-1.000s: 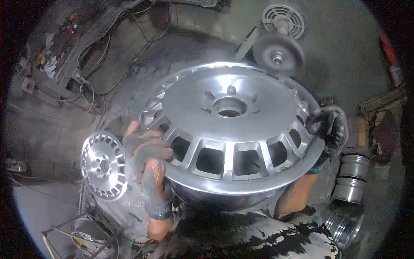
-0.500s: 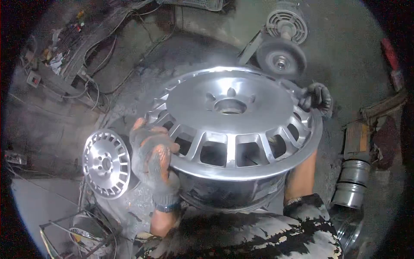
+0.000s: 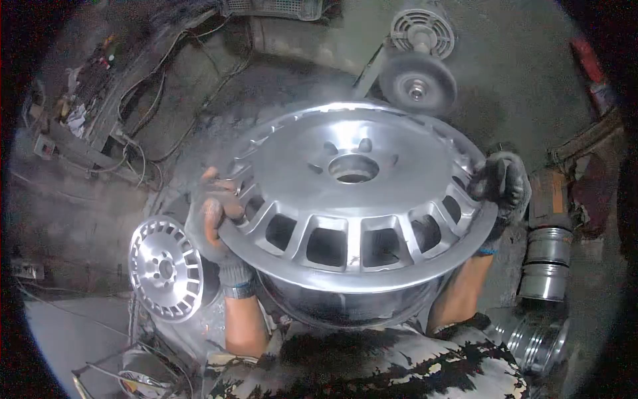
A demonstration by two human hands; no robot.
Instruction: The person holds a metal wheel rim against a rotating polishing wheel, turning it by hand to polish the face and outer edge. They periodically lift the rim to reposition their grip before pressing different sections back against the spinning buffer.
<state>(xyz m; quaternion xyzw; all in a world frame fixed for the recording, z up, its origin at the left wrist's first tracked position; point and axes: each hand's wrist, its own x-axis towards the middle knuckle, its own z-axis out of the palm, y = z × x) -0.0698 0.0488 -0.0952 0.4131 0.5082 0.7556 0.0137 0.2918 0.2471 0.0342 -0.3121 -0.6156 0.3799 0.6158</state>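
Observation:
A large silver alloy wheel rim (image 3: 292, 173) lies face up and tilted in front of my body, its centre bore and bolt holes showing. My left hand (image 3: 218, 216), in a dirty grey glove with orange showing at the fingers, grips its left edge by the outer openings. On the opposite edge, my gloved right hand (image 3: 504, 183) is closed around the rim with curled fingers. Just beyond the far edge is a round buffing wheel (image 3: 402, 86) on a motor, blurred as if spinning. Whether it touches the rim cannot be made out.
A second multi-spoke wheel rim (image 3: 149, 266) leans at the left. More shiny rims (image 3: 548, 246) lie at the right near a brown box (image 3: 549, 193). The motor (image 3: 428, 33) stands at the back. Cables (image 3: 163, 83) run along the left, with a wire frame (image 3: 126, 372) at lower left.
The rim has turned between my hands, its bolt holes shifting round. Both hands sit slightly farther apart, the right one lower. The background has shifted as my head moved.

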